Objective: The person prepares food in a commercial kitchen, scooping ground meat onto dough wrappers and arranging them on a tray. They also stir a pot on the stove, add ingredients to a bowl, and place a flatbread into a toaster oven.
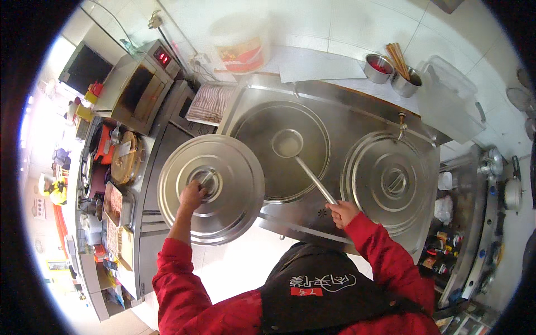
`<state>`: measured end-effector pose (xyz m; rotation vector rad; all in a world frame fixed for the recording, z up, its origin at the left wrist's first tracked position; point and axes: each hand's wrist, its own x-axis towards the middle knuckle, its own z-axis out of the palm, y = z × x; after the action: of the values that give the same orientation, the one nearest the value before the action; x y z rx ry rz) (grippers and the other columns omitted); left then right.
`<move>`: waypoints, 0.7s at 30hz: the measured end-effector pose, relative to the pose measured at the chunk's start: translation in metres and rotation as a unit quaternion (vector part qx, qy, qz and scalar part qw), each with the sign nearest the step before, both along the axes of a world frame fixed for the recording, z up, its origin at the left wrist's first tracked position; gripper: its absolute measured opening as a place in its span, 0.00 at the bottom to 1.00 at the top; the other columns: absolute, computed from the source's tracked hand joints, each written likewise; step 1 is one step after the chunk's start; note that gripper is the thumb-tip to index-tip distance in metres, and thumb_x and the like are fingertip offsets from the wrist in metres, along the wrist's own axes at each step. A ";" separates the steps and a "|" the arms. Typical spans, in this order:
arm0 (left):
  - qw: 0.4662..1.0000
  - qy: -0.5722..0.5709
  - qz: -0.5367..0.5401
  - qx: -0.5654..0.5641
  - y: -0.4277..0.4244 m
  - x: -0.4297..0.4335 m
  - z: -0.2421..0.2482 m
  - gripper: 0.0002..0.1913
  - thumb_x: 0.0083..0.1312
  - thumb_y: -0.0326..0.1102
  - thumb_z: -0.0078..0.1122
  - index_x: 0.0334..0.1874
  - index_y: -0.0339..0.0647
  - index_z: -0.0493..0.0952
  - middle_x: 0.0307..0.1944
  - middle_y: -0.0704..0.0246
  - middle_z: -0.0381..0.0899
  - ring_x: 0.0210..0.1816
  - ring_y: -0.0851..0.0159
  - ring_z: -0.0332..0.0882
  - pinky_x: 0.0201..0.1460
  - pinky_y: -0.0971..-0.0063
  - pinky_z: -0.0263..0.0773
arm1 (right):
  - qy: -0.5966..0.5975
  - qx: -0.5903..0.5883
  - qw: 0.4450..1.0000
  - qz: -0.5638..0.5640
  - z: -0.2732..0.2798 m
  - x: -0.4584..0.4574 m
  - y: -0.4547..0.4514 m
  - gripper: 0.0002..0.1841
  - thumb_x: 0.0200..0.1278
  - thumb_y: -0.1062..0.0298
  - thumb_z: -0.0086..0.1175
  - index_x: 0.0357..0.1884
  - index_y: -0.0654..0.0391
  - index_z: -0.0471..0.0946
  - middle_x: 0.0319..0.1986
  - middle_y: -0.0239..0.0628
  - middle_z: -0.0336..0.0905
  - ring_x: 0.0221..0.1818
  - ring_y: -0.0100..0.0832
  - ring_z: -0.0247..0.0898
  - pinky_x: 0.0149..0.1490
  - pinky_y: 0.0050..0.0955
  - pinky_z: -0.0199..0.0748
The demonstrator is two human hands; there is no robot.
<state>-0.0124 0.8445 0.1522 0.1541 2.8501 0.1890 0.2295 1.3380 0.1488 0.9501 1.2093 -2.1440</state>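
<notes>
My left hand grips the handle of a large round steel lid, which is held off to the left and covers part of the pot's left side. In my right hand is the long handle of a steel ladle. The ladle's bowl is over the wide round pot sunk in the steel stove top; whether it touches the liquid I cannot tell. Cloudy liquid shows in the pot, with steam above. To the right, a second pot wears its own steel lid.
Behind the stove stand a white plastic bucket, a steel cup of red contents and a steel cup holding chopsticks. A tap rises at the back right. Leftward are a tray of striped cloth, an oven and round wooden boards.
</notes>
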 end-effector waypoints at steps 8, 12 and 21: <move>0.997 -0.020 -0.054 0.054 0.145 -0.043 -0.059 0.18 0.58 0.49 0.60 0.42 0.41 0.77 0.39 0.54 0.82 0.45 0.48 0.80 0.49 0.55 0.73 | 0.039 -0.009 0.997 -0.060 0.070 0.066 0.027 0.14 0.70 0.62 0.47 0.50 0.59 0.73 0.16 0.22 0.55 0.14 0.17 0.50 0.19 0.20 0.46; 0.996 -0.021 -0.048 0.074 0.222 -0.054 -0.070 0.20 0.58 0.50 0.59 0.42 0.40 0.77 0.41 0.54 0.82 0.46 0.48 0.80 0.50 0.56 0.73 | 0.068 -0.003 0.988 -0.136 0.100 0.119 0.044 0.15 0.71 0.63 0.45 0.52 0.62 0.72 0.16 0.23 0.56 0.13 0.18 0.51 0.18 0.20 0.48; 0.949 0.016 -0.309 -0.055 0.261 -0.102 -0.146 0.17 0.54 0.53 0.63 0.35 0.49 0.83 0.37 0.62 0.83 0.38 0.52 0.81 0.43 0.56 0.75 | 0.060 -0.023 0.930 -0.361 0.154 0.289 0.080 0.17 0.70 0.66 0.44 0.57 0.62 0.66 0.15 0.26 0.56 0.11 0.21 0.51 0.18 0.24 0.52</move>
<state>-0.1146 1.1060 0.0060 1.0087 2.6738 -0.1047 0.5185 1.4184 0.3026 1.4218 0.9330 -2.8082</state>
